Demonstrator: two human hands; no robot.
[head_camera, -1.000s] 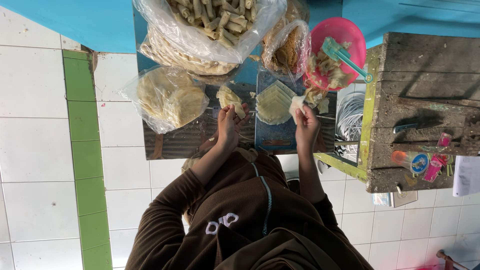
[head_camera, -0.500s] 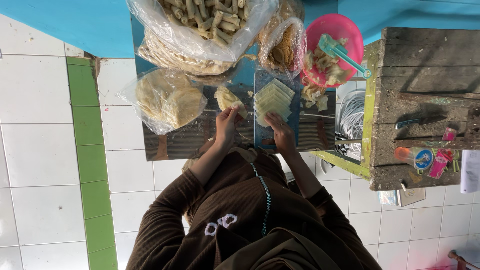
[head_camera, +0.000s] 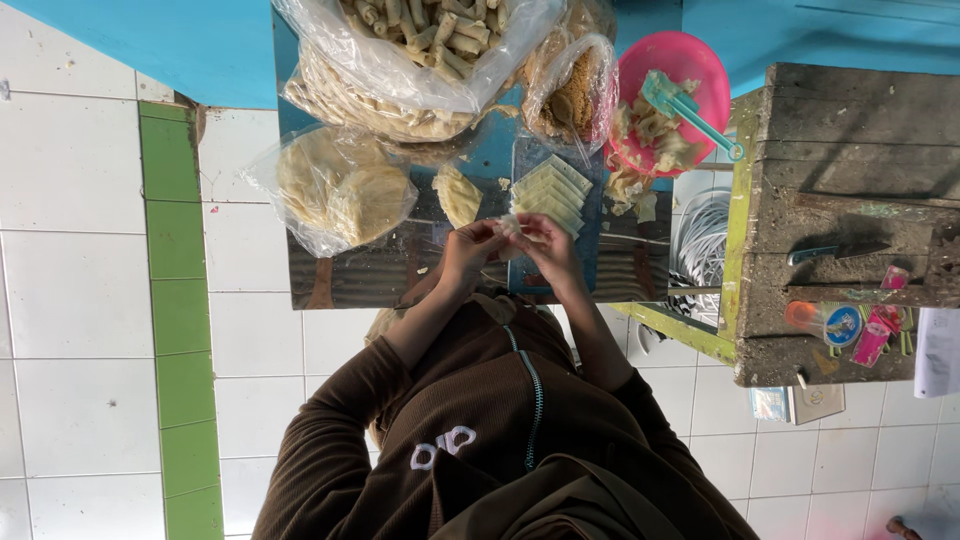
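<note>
A clear bag of rolled snacks (head_camera: 430, 40) lies well beyond the grip; a pink bowl (head_camera: 672, 70) sits beyond and right of it; stacked pale wrappers (head_camera: 550, 190) lie just beyond; left hand (head_camera: 468, 252) and right hand (head_camera: 545, 250) together pinch a small wrapper (head_camera: 508, 226).

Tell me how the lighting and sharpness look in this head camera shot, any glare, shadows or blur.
Head view: even daylight, sharp overall; glare streaks the clear plastic bag of flat wrappers and the big bag of rolls; slanted shadows cross the wooden bench on one side; the left hand and right hand, meeting over a small pale piece, are slightly soft; straight tile lines bow a little toward the edges.
</note>
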